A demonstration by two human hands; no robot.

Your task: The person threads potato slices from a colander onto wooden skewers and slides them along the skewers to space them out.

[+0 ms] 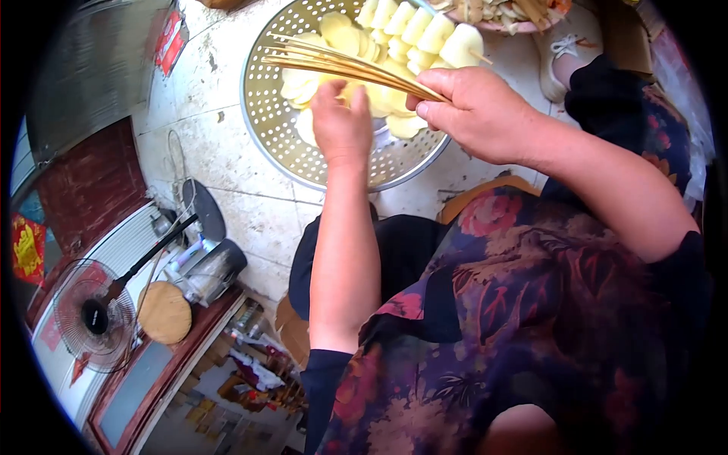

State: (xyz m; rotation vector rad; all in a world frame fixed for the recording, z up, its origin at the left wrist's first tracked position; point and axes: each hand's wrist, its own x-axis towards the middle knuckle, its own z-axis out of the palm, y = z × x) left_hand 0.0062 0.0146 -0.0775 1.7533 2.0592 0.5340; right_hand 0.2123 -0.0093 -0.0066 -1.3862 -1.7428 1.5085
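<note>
My right hand (481, 110) is closed around one end of a bundle of thin bamboo skewers (341, 64). Their other ends point left across a metal colander (262, 114) with a perforated wall. Below the bundle, my left hand (343, 125) hangs over the colander, thumb and fingers apart, with nothing visible between them. Pale yellow slices, apparently potato (341, 34), lie loose in the colander, partly hidden by my hands and the skewers. Skewered slices (417, 30) rest in rows on its upper right side, one skewer tip poking out.
At the top right, a bowl of cut food (508, 11) stands beside the colander, near another person's white shoe (561, 57). Dirty pale tiles (220, 163) cover the floor. To the left are a black fan (95, 315), a round wooden board (164, 312) and a cabinet (136, 394).
</note>
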